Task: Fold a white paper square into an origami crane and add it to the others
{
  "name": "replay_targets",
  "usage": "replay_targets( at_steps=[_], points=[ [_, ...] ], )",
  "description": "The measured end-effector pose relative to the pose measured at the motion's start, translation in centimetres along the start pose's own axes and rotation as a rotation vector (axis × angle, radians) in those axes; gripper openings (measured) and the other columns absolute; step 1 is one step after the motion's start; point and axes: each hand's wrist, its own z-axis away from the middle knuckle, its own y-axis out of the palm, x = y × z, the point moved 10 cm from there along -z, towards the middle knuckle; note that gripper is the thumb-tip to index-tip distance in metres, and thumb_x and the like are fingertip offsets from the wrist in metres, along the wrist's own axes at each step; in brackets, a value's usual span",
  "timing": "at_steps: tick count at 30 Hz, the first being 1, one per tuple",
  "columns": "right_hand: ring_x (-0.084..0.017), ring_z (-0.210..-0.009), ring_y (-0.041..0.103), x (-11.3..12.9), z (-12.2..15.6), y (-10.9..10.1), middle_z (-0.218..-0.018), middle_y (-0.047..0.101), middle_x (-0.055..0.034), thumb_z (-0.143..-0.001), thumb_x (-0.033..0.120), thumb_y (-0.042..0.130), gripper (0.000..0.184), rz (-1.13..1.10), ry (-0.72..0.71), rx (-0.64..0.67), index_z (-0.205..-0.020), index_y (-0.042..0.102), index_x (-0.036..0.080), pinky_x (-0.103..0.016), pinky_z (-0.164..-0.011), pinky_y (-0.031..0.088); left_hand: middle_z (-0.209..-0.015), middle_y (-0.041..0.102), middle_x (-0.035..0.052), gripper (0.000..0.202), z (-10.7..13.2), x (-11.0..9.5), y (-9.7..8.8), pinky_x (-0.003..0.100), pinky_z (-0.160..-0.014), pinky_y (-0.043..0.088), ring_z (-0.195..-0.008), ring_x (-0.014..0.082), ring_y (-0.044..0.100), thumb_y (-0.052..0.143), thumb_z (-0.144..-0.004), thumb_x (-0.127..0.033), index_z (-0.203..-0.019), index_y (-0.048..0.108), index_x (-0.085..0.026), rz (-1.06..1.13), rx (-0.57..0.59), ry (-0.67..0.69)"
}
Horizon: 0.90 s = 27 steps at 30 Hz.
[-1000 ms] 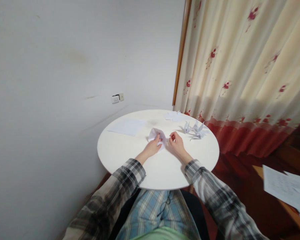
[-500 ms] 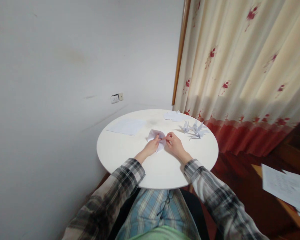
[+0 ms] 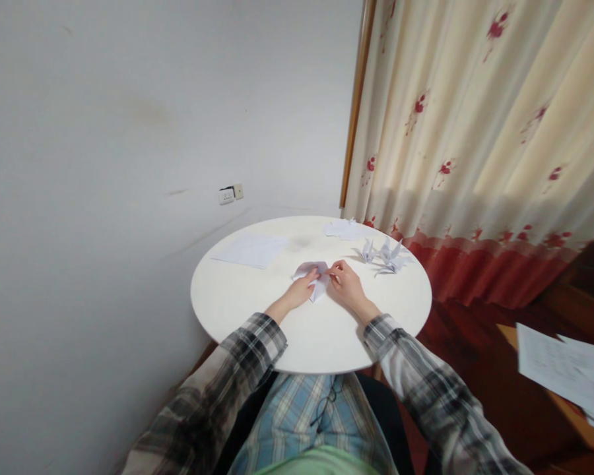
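A partly folded white paper (image 3: 313,273) lies near the middle of the round white table (image 3: 237,303). My left hand (image 3: 301,290) rests on its near left part with fingers curled, pressing it down. My right hand (image 3: 345,285) pinches the paper's right edge with closed fingertips. Both wrists show plaid sleeves.
Folded paper cranes (image 3: 385,256) stand at the right of the table. A flat white sheet (image 3: 251,251) lies at the far left, more sheets (image 3: 345,229) at the far edge. A floral curtain (image 3: 475,152) hangs right. Papers (image 3: 559,376) lie on a low surface, lower right.
My right hand moved left from beside the paper and took hold of its right edge. The paper now lies flatter under both hands.
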Motion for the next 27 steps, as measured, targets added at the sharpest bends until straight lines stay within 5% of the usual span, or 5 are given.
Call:
replay_targets(
  at_steps=[11,27],
  points=[
    [-0.016,-0.088,0.05,0.3,-0.1,0.0,-0.114,0.048,-0.0078,-0.078,0.011,0.048,0.026,0.127,-0.034,-0.005,-0.092,0.065,0.023,-0.028,-0.072,0.046,-0.129,0.046,0.0123,0.044,0.4,-1.4,0.3,0.032,-0.103,0.029,-0.118,0.0186,0.044,0.045,-0.079,-0.014,-0.122,0.043,-0.012,-0.039,0.034,0.053],
    [-0.018,-0.091,0.049,0.1,-0.1,0.1,-0.119,0.047,-0.0071,-0.072,0.003,0.047,0.03,0.114,-0.027,0.01,-0.085,0.066,0.022,-0.031,-0.075,0.046,-0.131,0.045,0.0126,0.042,0.7,-1.7,0.2,0.035,-0.102,0.027,-0.119,0.0212,0.042,0.045,-0.08,-0.019,-0.121,0.044,-0.013,-0.073,0.042,0.028]
  ],
)
